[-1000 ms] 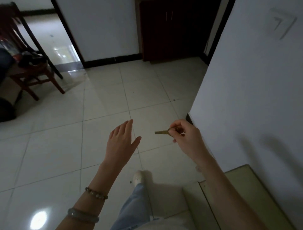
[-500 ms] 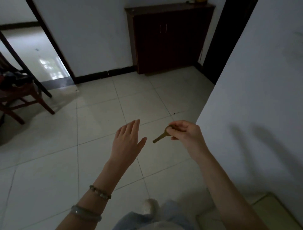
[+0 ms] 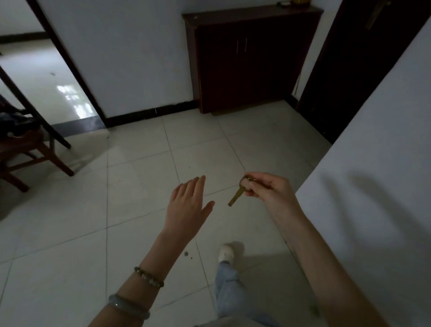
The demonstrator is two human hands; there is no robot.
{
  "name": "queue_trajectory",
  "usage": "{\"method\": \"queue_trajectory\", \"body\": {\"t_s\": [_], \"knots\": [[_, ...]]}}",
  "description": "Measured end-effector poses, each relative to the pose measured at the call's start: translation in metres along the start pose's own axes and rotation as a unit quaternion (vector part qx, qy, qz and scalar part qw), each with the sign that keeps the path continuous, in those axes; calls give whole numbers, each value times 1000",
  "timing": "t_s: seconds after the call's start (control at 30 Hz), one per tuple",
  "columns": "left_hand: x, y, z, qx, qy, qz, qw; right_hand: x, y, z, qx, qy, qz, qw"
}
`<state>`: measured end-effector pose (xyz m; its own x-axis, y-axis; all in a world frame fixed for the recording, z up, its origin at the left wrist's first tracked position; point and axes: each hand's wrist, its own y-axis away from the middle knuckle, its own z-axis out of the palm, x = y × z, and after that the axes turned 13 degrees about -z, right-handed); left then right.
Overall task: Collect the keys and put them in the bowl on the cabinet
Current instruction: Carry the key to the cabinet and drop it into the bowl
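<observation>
My right hand (image 3: 268,190) pinches a brass key (image 3: 236,196) by its head, the blade hanging down and to the left. My left hand (image 3: 187,205) is held out beside it, fingers straight and apart, holding nothing. Ahead against the far wall stands a dark red-brown cabinet (image 3: 249,58) with two doors. Small objects (image 3: 292,2) sit on its top at the picture's upper edge; whether one is a bowl I cannot tell.
Pale tiled floor (image 3: 140,186) stretches from me to the cabinet. A white wall (image 3: 373,163) runs close along my right. A dark door (image 3: 349,70) is right of the cabinet. A wooden chair (image 3: 28,151) stands at the left, by an open doorway (image 3: 46,81).
The view has advanced toward the cabinet, which now looks nearer and larger. The key has tipped from level to hanging downward in my right hand. The green mat at lower right has left view.
</observation>
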<state>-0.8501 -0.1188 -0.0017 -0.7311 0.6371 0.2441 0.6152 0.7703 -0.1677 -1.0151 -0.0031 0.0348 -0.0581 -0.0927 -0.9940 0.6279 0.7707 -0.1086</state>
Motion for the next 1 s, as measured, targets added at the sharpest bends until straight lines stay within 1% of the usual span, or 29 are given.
{"method": "queue_trajectory", "body": {"t_s": [0.23,0.37,0.5,0.67,0.83,1.0], "knots": [[22,-151,17,-2,-7,36,999,7,-145,-23,60,-21,7,998],[35,-226,27,-1,2,36,999,7,-216,-36,62,-22,6,998],[43,-275,43,-13,17,35,999,15,-271,-44,67,-30,9,997],[44,-345,60,-3,14,42,999,30,-339,-50,65,-48,12,997],[43,-435,81,-1,8,52,999,46,-421,-56,68,-57,4,996],[39,-538,96,-14,2,81,997,51,-513,-55,109,-58,0,992]]}}
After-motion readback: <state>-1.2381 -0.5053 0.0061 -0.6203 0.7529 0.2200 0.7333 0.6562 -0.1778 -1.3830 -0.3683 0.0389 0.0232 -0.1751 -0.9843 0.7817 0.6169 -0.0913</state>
